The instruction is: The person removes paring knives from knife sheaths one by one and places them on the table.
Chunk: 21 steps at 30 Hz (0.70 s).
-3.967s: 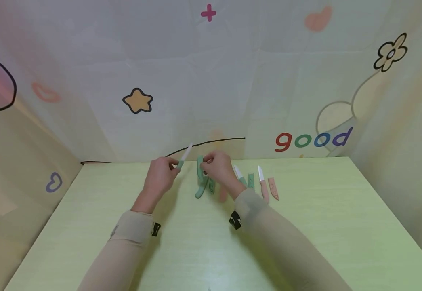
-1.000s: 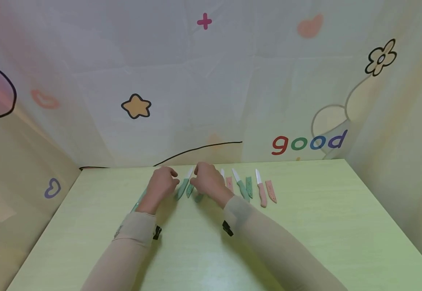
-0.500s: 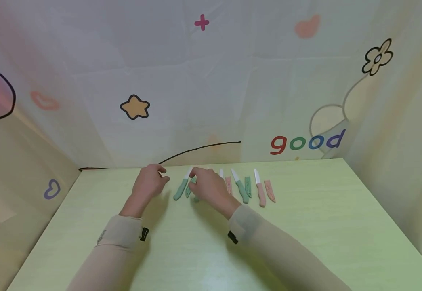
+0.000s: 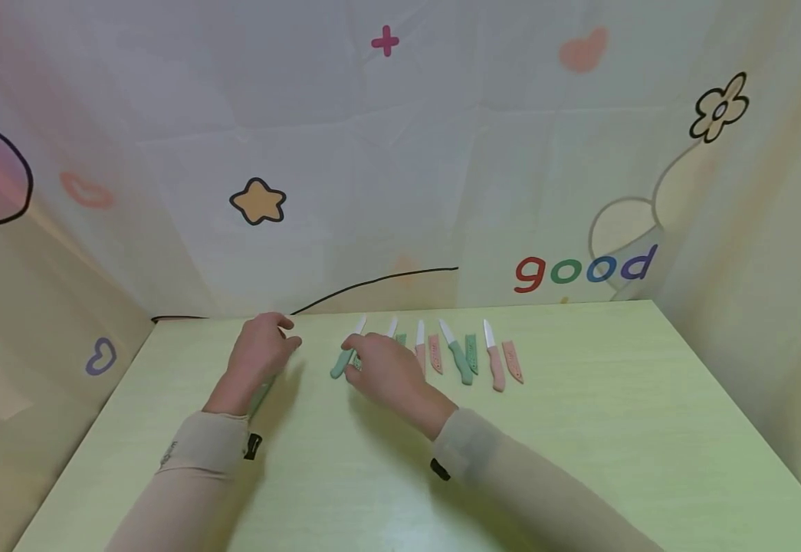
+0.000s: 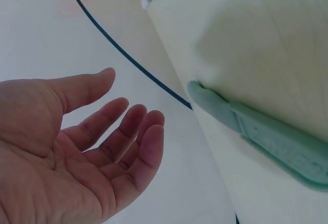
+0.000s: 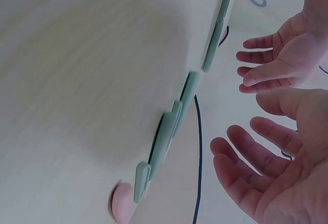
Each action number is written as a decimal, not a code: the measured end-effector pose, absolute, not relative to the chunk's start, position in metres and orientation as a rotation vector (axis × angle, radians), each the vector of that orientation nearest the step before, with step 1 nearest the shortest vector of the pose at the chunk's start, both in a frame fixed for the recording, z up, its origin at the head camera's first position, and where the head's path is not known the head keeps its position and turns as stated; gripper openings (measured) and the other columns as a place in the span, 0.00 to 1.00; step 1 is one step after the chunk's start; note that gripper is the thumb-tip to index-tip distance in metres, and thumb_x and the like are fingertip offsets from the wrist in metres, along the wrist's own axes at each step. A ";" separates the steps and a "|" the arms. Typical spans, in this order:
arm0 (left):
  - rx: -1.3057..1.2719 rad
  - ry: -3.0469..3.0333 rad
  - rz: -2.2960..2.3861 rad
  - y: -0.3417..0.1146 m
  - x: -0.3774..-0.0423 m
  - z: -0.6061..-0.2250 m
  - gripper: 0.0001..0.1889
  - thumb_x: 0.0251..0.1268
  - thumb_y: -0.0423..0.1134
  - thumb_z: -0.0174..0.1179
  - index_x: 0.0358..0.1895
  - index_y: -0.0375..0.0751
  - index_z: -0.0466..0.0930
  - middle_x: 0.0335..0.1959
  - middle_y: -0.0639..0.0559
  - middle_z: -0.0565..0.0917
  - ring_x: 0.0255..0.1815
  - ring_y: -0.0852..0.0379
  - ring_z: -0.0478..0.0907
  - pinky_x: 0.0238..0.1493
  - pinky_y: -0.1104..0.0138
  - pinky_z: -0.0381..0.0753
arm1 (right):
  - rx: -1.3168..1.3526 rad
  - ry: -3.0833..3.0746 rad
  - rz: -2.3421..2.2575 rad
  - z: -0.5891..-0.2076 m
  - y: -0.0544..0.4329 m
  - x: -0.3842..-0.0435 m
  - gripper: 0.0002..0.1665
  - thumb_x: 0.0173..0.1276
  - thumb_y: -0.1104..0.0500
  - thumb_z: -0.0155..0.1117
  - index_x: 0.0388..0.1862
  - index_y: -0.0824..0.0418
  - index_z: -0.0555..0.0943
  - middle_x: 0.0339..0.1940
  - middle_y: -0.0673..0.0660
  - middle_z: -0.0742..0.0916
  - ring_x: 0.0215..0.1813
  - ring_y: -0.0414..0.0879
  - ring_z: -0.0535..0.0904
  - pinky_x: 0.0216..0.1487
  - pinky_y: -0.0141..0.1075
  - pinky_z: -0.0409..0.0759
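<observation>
My left hand point(image 4: 255, 356) hovers at the table's left, fingers loosely bent and holding nothing. Below it lies a green knife in its sheath point(image 5: 282, 142), partly covered by the wrist in the head view. My right hand point(image 4: 389, 372) is also relaxed, over the left end of a row of unsheathed knives. Leftmost there is a green-handled knife point(image 4: 343, 363) with a white blade, its green sheath mostly covered by my fingers. Beside it another white blade point(image 4: 392, 327) shows, its handle hidden by the hand. A pink knife point(image 4: 420, 349) comes after, with its pink sheath point(image 4: 435, 354).
Farther right lie a green knife point(image 4: 462, 364) with its green sheath point(image 4: 471, 354), then a pink knife point(image 4: 496, 369) with its pink sheath point(image 4: 513, 362). A printed cloth point(image 4: 345, 153) hangs along the back edge of the pale table point(image 4: 579, 445).
Four seconds ago my left hand held a bare green knife and my right its sheath; both now lie on the table. Since then my left hand has moved left, and the right slightly nearer.
</observation>
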<state>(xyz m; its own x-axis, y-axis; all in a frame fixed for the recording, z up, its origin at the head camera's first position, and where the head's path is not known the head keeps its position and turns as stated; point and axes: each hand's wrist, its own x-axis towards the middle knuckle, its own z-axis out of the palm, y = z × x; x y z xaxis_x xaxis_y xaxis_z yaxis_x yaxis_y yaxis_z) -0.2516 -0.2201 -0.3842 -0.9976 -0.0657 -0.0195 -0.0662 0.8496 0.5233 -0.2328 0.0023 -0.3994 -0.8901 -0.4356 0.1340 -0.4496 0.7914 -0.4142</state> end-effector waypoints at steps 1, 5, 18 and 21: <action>-0.119 3.015 0.853 -0.222 -0.252 -0.385 0.22 0.75 0.38 0.61 0.66 0.28 0.79 0.56 0.32 0.85 0.53 0.37 0.83 0.53 0.47 0.82 | 0.752 -2.934 0.685 -0.400 0.001 -0.231 0.20 0.75 0.54 0.68 0.63 0.51 0.86 0.53 0.51 0.90 0.45 0.44 0.85 0.29 0.34 0.79; -0.158 3.001 0.844 -0.229 -0.254 -0.391 0.24 0.74 0.39 0.60 0.66 0.28 0.78 0.57 0.31 0.84 0.56 0.36 0.83 0.54 0.46 0.82 | 0.834 -2.915 0.655 -0.402 -0.006 -0.222 0.20 0.75 0.53 0.69 0.63 0.51 0.86 0.58 0.51 0.89 0.55 0.47 0.86 0.40 0.36 0.83; -0.207 2.929 0.737 -0.241 -0.260 -0.401 0.27 0.77 0.43 0.62 0.66 0.21 0.75 0.66 0.26 0.78 0.64 0.30 0.78 0.61 0.44 0.80 | 0.899 -2.951 0.949 -0.408 -0.022 -0.206 0.22 0.74 0.54 0.69 0.65 0.57 0.84 0.53 0.55 0.89 0.49 0.44 0.85 0.45 0.34 0.82; -0.205 2.923 0.689 -0.242 -0.264 -0.403 0.26 0.76 0.42 0.62 0.64 0.20 0.76 0.66 0.26 0.79 0.64 0.31 0.79 0.62 0.44 0.80 | 0.890 -2.941 1.145 -0.409 -0.024 -0.206 0.22 0.74 0.55 0.70 0.64 0.59 0.84 0.53 0.57 0.89 0.46 0.43 0.85 0.47 0.34 0.82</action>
